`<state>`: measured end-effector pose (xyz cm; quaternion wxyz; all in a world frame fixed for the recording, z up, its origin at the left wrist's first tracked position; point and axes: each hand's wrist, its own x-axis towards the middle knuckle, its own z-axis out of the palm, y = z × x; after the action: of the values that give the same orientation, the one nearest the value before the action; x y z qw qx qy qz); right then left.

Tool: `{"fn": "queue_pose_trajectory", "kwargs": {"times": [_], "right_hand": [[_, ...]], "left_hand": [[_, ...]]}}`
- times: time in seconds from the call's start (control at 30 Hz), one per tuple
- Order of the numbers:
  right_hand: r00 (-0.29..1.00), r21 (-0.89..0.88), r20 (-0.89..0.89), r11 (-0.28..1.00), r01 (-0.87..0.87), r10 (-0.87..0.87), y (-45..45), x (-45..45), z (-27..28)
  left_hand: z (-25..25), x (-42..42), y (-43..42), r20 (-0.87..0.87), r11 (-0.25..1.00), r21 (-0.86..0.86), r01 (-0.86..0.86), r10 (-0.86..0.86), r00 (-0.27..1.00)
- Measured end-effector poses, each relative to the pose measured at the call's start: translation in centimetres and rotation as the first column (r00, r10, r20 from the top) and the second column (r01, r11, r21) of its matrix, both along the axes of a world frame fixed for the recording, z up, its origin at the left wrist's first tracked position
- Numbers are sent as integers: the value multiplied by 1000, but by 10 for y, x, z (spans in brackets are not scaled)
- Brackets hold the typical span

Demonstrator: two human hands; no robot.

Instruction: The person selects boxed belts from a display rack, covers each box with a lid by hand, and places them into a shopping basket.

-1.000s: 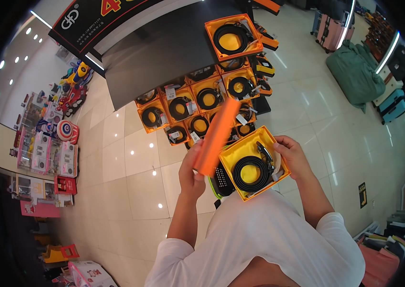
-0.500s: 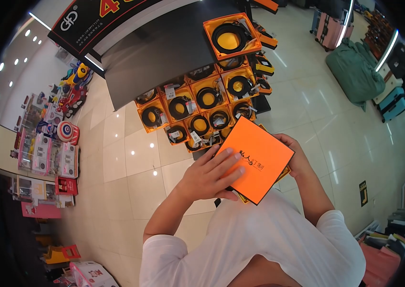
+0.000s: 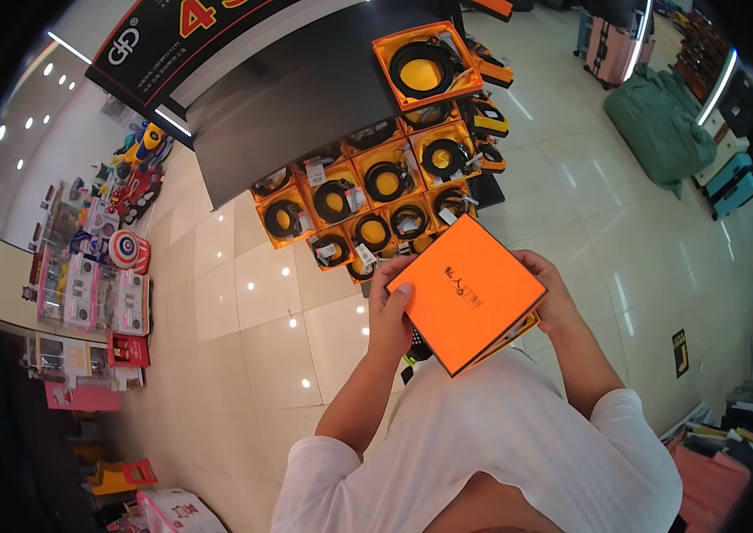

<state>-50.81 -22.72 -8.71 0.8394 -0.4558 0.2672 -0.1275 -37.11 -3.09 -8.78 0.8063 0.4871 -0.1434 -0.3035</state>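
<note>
An orange square box lid point(image 3: 474, 298) with black lettering lies tilted in front of my chest. My left hand point(image 3: 391, 306) grips its left corner, the thumb on top and the fingers underneath. At the right corner, my right hand point(image 3: 547, 289) holds the box from the side, its fingers partly hidden beneath. Under the lid's lower right edge a strip of the yellow-lined box base point(image 3: 518, 333) shows, so lid and base are not squarely aligned. What lies inside the box is hidden.
Ahead stands a display rack with several open orange boxes point(image 3: 385, 180) of coiled black belts. A larger open belt box point(image 3: 427, 71) sits on its dark top panel point(image 3: 296, 107). Toys point(image 3: 132, 250) line the left; a green bag point(image 3: 661, 131) and suitcases point(image 3: 733, 184) stand right.
My left hand has moved from lying flat across the lid to gripping its left corner. The lid has shifted slightly left and turned a little; my right hand stays almost in place.
</note>
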Motion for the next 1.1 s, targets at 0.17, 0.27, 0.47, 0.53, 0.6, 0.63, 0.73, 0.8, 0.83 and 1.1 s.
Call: {"fn": "queue_pose_trajectory", "kwargs": {"times": [0.17,0.27,0.47,0.53,0.6,0.63,0.73,0.8,0.83,1.1], "right_hand": [[998,46,59,998,-35,32,4,-3,-10],[997,99,75,994,-40,33,7,-5,-11],[997,211,79,977,0,-17,14,-9,-17],[995,235,92,972,4,-26,13,-11,-16],[994,257,105,966,6,-35,14,-13,-15],[992,267,124,964,-16,-17,14,-14,-14],[981,253,186,962,-105,58,15,-19,-2],[967,228,227,959,-169,117,16,-21,-1],[982,122,130,980,-156,140,16,-21,-4],[992,14,58,993,-115,114,16,-16,-12]], "left_hand": [[2,-3,7,41,998,-18,62,-61,997],[-2,-2,7,59,999,9,48,-48,997],[-5,-3,7,80,994,102,43,-51,996],[-5,-3,5,112,992,114,47,-60,992],[-2,-4,3,135,991,125,48,-65,989],[-3,-3,3,135,991,125,49,-66,989],[-6,-2,1,265,983,182,19,-67,962],[-7,-2,1,262,977,211,25,-82,962],[-7,-3,2,261,977,211,25,-81,962],[-10,0,3,97,979,185,83,-102,990]]}}
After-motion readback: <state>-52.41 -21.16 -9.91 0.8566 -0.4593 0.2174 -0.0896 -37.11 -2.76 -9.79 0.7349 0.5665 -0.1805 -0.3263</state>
